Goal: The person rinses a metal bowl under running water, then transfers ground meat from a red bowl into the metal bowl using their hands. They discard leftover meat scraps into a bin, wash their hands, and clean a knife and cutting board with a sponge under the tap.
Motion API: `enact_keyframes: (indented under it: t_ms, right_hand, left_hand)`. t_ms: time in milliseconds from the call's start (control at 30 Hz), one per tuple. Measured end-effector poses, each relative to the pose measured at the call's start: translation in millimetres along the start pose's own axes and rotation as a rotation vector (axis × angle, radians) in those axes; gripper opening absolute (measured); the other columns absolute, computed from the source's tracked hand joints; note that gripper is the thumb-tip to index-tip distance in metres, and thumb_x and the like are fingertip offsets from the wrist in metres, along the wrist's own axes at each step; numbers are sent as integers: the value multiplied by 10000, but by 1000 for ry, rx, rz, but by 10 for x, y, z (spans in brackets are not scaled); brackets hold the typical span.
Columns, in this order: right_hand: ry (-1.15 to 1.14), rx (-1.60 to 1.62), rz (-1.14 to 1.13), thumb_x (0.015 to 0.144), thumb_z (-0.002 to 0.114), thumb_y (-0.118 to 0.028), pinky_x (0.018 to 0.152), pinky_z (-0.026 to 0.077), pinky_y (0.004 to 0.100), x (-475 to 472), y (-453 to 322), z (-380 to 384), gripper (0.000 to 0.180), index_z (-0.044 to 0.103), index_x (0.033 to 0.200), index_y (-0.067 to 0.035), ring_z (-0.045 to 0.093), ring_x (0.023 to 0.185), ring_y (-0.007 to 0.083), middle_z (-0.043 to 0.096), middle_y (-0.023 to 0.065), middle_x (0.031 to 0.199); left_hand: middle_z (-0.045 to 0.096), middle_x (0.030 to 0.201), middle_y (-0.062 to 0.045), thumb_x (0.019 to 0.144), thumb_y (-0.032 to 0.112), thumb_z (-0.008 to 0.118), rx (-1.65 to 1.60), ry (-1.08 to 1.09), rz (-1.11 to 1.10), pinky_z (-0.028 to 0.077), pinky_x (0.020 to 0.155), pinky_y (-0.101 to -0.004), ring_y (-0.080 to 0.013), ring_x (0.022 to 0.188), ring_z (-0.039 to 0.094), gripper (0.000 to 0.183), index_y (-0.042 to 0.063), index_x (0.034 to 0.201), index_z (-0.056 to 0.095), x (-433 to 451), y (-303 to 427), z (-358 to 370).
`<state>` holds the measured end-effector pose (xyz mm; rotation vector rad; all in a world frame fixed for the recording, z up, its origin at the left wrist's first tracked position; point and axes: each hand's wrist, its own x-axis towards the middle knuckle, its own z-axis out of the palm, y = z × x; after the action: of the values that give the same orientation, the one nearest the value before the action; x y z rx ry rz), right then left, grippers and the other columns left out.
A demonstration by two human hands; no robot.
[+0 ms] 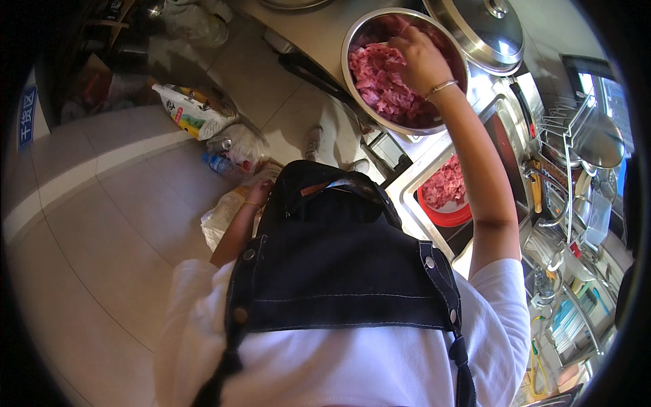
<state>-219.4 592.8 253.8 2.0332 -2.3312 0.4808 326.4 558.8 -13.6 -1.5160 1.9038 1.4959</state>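
My right hand [421,62] reaches into a large stainless steel bowl [347,96] of sliced raw meat [379,76]. Its fingertips are blurred against the meat, so I cannot see whether they grip any. A bracelet circles that wrist. Down at my side, my left hand [260,192] hangs beside the black apron with its fingers curled. Whether it holds anything cannot be made out. Below my right forearm, a red plastic basin [447,217] holds more raw meat [443,185] inside a metal sink [414,191].
A pan with a lid [485,35] stands beyond the bowl. Along the right, a wire dish rack [568,152] and a faucet [557,191] crowd the counter. Printed sacks [201,112] and a plastic bottle [221,164] lie on the left. My shoes [314,142] are on the tiled floor.
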Motion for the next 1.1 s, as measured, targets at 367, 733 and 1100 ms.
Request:
enact_keyframes:
  t_ms: [367,733,1100]
  right_hand:
    - [-337,118,267,686,705,-137,858,496,419,273,-396,710,342,581,987,-33,601,1002,365,582,200,1072]
    - [-330,1785,764,784,463,6,877,514,391,96,-171,-46,401,535,1174,71,633,999,325,600,216,1173]
    - [42,2058,605,803,460,-112,891,492,393,-1310,48,-784,431,501,1198,54,604,1015,356,560,246,1199]
  left_hand:
    - [680,944,-168,866,291,613,3,33,7,517,719,-338,-238,779,665,360,26,1110,609,-87,82,-17]
    - [664,942,-169,871,241,603,28,27,39,516,703,-343,-240,760,650,325,-1,1088,609,-176,133,-90]
    - [660,877,-109,880,254,590,96,-50,47,503,679,-328,-183,726,622,283,23,1041,618,-66,490,-173]
